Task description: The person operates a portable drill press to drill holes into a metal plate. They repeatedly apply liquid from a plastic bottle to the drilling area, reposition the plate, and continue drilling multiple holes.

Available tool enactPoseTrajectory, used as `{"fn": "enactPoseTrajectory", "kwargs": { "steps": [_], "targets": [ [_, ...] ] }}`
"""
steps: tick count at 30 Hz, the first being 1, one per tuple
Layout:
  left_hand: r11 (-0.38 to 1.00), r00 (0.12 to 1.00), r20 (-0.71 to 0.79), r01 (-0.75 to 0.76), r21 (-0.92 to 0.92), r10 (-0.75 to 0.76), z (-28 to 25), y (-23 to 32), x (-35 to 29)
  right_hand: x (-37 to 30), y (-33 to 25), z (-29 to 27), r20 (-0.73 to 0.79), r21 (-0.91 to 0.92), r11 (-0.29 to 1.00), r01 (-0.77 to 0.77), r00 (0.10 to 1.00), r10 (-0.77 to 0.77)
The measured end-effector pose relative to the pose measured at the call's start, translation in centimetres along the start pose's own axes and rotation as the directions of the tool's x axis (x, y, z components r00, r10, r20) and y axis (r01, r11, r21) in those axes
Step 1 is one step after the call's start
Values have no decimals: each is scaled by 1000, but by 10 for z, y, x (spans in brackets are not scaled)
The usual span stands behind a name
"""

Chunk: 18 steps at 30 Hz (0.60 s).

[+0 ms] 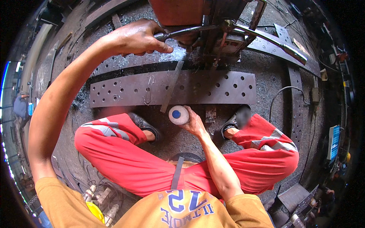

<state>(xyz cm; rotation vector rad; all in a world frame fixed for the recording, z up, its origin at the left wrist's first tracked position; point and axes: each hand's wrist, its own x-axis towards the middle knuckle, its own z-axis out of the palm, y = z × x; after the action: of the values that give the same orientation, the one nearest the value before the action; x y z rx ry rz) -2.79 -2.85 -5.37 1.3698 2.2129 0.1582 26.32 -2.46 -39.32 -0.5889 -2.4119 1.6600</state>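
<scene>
My left hand (142,38) reaches far forward, its fingers curled at the black grip of a lever handle (197,29). That lever joins the hub of a drilling machine (224,38) with a red housing (178,11). Between my feet, my right hand (194,122) is wrapped round a whitish bottle (178,115), seen from above with a blue round spot on top. Just beyond the bottle lies a long steel plate (125,89) with many drilled holes. A narrow flat metal strip (173,86) rests across it. The drill's tip is hard to make out.
Another lever arm (270,40) sticks out to the right of the machine. More drilled plates (294,87) lie at the right, with a dark cable (281,91) looping nearby. Metal shavings litter the floor. A yellow object (95,212) and fittings lie at lower left. A person (21,106) is at far left.
</scene>
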Motion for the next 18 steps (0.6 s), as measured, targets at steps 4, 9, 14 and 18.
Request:
{"fn": "enactPoseTrajectory", "kwargs": {
  "steps": [4, 9, 14, 18],
  "targets": [
    [1000, 1000, -21, 7, -3, -7, 3, -5, 0, 1, -1, 1, 7, 16, 1000, -5, 1000, 5],
    [1000, 1000, -29, -10, -18, 9, 3, -6, 1, 0, -2, 0, 9, 17, 999, -50, 999, 50],
    [1000, 999, -39, -5, -30, 4, 1, 1, -3, 0, 1, 2, -18, 33, 999, -12, 1000, 12],
    [1000, 1000, -13, -13, -14, 13, 0, -2, 1, 1, 2, 2, -7, 30, 999, -24, 1000, 25]
  ]
}}
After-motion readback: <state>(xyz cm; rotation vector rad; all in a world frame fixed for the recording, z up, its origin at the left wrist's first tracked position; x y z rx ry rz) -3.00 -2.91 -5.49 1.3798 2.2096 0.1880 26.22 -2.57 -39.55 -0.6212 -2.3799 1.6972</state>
